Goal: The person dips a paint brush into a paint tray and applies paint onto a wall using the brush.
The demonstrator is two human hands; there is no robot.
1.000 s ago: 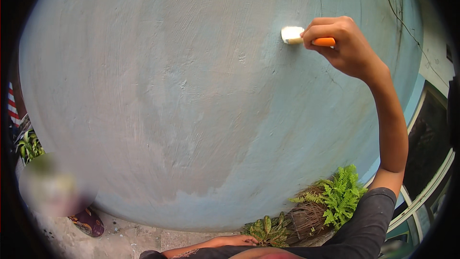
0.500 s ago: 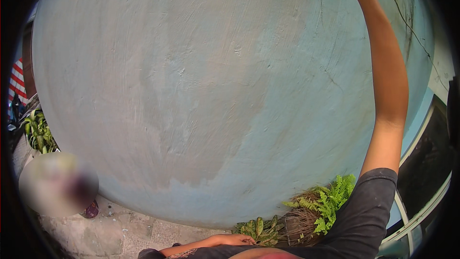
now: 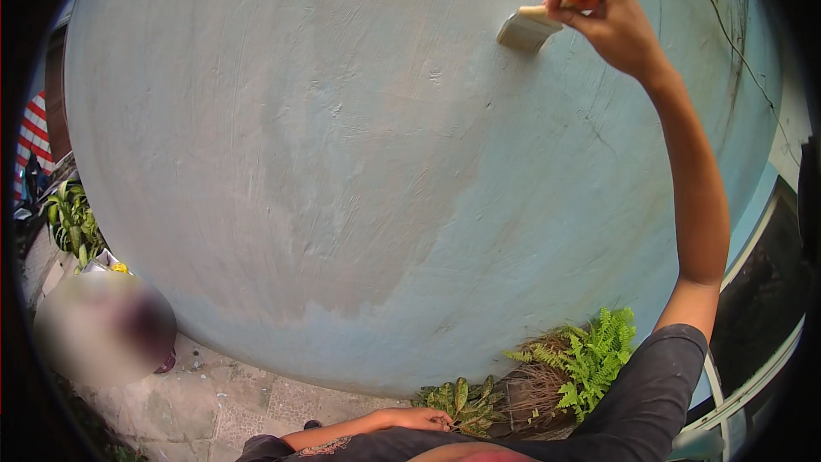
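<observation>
High on the right, my right hand (image 3: 611, 21) is closed round the orange handle of a wide flat paintbrush (image 3: 528, 30). Its bristles press against the wall (image 3: 376, 137), pointing left and down. Greyish, streaky paint covers the wall's left and middle, while light blue shows along the right and bottom. My left hand (image 3: 421, 418) rests low in front of my body, close to a leafy plant. Its fingers look loosely stretched, and I see nothing in them.
A green fern (image 3: 599, 355) and a variegated plant (image 3: 462, 402) stand at the wall's foot. Paving (image 3: 248, 398) runs below. A blurred round patch hides something at lower left, beside another plant (image 3: 73, 221). A thin cable (image 3: 727, 34) and a window (image 3: 761, 265) are at the right.
My right hand has come down from the top edge, bringing the paintbrush into view against the wall. My left hand has hardly moved.
</observation>
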